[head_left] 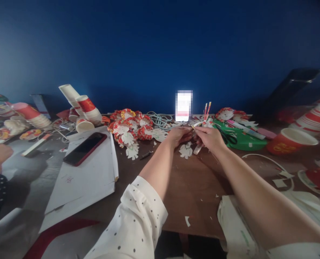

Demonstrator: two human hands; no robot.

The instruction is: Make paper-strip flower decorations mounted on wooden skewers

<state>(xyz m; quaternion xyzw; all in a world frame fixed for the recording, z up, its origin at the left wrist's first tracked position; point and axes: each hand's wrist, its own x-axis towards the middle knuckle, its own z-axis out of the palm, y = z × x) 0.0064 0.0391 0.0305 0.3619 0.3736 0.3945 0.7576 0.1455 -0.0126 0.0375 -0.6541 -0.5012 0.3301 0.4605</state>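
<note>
I read the heaped paper pieces (124, 131) as done, the white strip (198, 126) unfinished. Right hand (210, 138) pinches it; left hand (180, 135) fingers: can't tell.

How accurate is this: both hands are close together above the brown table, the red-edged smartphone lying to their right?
Wrong side: the head view shows the red-edged smartphone lying to the left of the hands, which are close together above the brown table.

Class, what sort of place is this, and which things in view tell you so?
Probably a craft workspace: white cut-outs, black scissors and small scraps are spread about the brown table.
</note>
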